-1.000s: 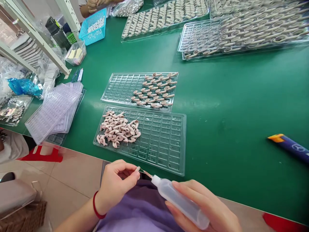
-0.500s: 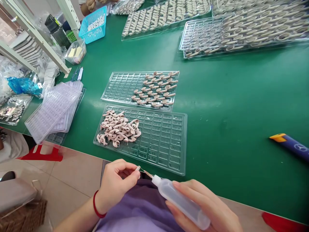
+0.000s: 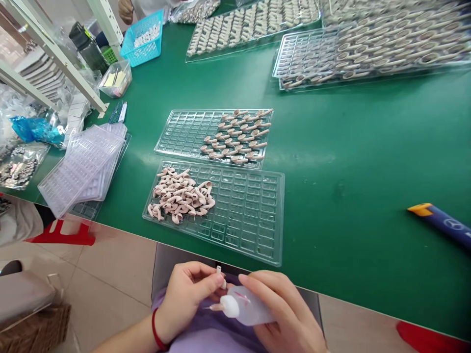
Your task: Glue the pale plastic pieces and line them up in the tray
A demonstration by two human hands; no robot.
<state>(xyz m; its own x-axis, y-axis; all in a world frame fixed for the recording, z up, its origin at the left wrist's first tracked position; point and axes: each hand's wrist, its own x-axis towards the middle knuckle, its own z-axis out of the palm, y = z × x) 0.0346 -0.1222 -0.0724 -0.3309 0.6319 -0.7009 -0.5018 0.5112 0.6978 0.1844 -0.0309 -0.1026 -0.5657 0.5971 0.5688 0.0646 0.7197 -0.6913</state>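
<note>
Near the table's front edge, my left hand [image 3: 196,289] pinches a small pale tube-like piece [image 3: 220,275] between thumb and fingers; one end of it sticks up. My right hand [image 3: 283,309] is wrapped round a translucent squeeze bottle [image 3: 248,305] with a white cap and a thin needle tip pointing left, below the piece. Fingertips of both hands are close together. Just beyond lies a clear plastic tray [image 3: 253,215] with a heap of pinkish-beige curved pieces [image 3: 180,196] on its left part. Behind it, another clear tray [image 3: 184,130] carries similar pieces [image 3: 239,137] in rows.
Full trays of beige pieces [image 3: 390,44] stand at the back right. A blue basket [image 3: 143,39], a clear box [image 3: 116,78] and stacked trays [image 3: 84,166] are on the left. A dark blue tube-shaped object with a yellow tip [image 3: 441,223] lies right on the green table [image 3: 342,147].
My left hand has moved slightly right and down, with the piece now upright. The bottle has swung lower and left, its needle shifting from beside the piece to below it.
</note>
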